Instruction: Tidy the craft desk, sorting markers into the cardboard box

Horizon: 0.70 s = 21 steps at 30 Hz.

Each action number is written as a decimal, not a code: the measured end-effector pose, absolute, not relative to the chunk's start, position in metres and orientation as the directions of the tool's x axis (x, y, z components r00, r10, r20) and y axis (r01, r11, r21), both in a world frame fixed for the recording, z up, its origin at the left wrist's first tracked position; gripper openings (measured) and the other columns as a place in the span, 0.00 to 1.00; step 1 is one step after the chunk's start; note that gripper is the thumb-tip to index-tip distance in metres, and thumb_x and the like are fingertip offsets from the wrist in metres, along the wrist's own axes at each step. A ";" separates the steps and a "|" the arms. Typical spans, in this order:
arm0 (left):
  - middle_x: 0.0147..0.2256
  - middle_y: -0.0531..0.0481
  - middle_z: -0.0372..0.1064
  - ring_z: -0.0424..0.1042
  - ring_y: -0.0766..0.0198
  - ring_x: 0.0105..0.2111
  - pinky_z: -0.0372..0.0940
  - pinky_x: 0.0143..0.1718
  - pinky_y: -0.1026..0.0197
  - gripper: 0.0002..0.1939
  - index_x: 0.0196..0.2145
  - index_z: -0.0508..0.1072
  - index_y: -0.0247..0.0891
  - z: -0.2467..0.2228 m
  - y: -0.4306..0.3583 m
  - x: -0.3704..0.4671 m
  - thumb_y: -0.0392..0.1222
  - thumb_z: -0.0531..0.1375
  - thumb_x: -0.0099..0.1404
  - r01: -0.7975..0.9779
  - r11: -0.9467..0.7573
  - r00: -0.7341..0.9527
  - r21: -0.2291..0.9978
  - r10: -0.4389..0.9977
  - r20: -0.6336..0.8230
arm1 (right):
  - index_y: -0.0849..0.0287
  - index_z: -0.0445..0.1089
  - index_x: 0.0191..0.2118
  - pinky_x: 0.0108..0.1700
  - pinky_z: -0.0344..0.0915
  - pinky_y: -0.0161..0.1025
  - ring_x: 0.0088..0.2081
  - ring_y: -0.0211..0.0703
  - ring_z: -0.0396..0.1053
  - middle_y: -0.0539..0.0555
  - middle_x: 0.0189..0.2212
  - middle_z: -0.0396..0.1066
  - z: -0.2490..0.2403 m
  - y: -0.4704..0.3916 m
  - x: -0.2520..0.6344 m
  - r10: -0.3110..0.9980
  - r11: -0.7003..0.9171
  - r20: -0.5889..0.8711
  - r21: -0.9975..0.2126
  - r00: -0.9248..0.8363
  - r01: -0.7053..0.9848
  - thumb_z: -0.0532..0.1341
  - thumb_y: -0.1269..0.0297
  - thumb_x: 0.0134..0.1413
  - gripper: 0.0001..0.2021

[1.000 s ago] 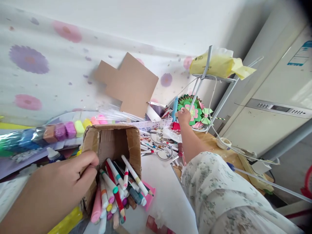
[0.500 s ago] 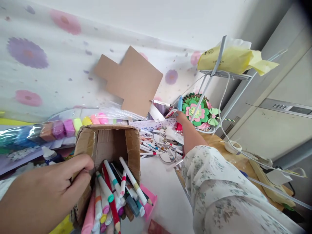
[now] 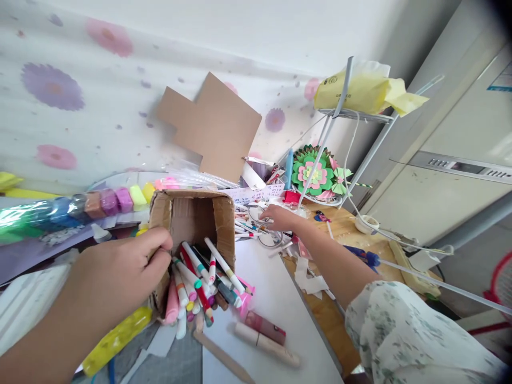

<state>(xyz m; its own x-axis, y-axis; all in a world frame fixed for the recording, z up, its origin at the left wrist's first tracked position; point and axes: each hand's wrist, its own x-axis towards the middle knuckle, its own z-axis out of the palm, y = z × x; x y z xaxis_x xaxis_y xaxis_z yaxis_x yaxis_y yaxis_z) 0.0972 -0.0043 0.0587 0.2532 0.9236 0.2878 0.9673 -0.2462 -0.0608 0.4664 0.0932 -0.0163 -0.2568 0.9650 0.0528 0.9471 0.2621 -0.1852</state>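
Note:
My left hand [image 3: 132,272] is closed on the left edge of a worn cardboard box [image 3: 224,224], which lies tipped with its opening toward me. Markers and pencils [image 3: 204,282] spill from the box's lower side. My right hand [image 3: 278,217] reaches over a heap of pens [image 3: 244,226] behind the box, close to a pair of round glasses [image 3: 270,237]. Its fingers look spread, and nothing shows held in them. A wooden stick [image 3: 222,354], a wooden tube [image 3: 268,344] and a dark pink tube [image 3: 266,327] lie in front of the box.
Brown cardboard [image 3: 216,128] leans on the flowered wall cover. Coloured clay packs [image 3: 108,202] lie at the left. A white rack [image 3: 320,154] holds a yellow bag [image 3: 352,93] at the right, near a green and pink paper flower [image 3: 314,173]. A blue-handled tool [image 3: 364,256] is by my right forearm.
My right hand has drawn back from the items by the wall to above the pens. The view has shifted, showing more of the tabletop. My left hand still grips the box.

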 end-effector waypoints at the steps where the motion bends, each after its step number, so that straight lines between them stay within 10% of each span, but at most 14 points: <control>1: 0.25 0.54 0.72 0.71 0.54 0.27 0.51 0.28 0.59 0.18 0.31 0.68 0.47 0.062 -0.006 0.100 0.48 0.40 0.61 0.967 -0.248 0.256 -0.063 0.930 0.265 | 0.53 0.76 0.44 0.49 0.60 0.37 0.46 0.46 0.66 0.56 0.46 0.69 -0.021 0.089 0.461 0.965 0.262 0.064 -0.172 -0.254 0.950 0.66 0.71 0.41 0.20; 8: 0.26 0.53 0.72 0.72 0.53 0.28 0.53 0.29 0.59 0.17 0.33 0.68 0.46 0.069 -0.008 0.101 0.48 0.40 0.62 0.966 -0.249 0.258 -0.069 0.932 0.254 | 0.59 0.74 0.33 0.50 0.60 0.39 0.50 0.48 0.62 0.57 0.48 0.67 -0.011 0.077 0.455 0.959 0.226 0.220 -0.225 -0.177 0.948 0.61 0.74 0.45 0.08; 21: 0.21 0.55 0.68 0.67 0.57 0.20 0.44 0.23 0.61 0.18 0.30 0.70 0.48 0.044 0.003 0.088 0.49 0.42 0.63 0.955 -0.286 0.295 -0.078 0.882 0.367 | 0.62 0.70 0.34 0.26 0.62 0.31 0.22 0.33 0.64 0.49 0.21 0.69 0.117 0.072 0.539 0.886 -0.029 0.363 -0.578 0.289 0.815 0.61 0.72 0.48 0.05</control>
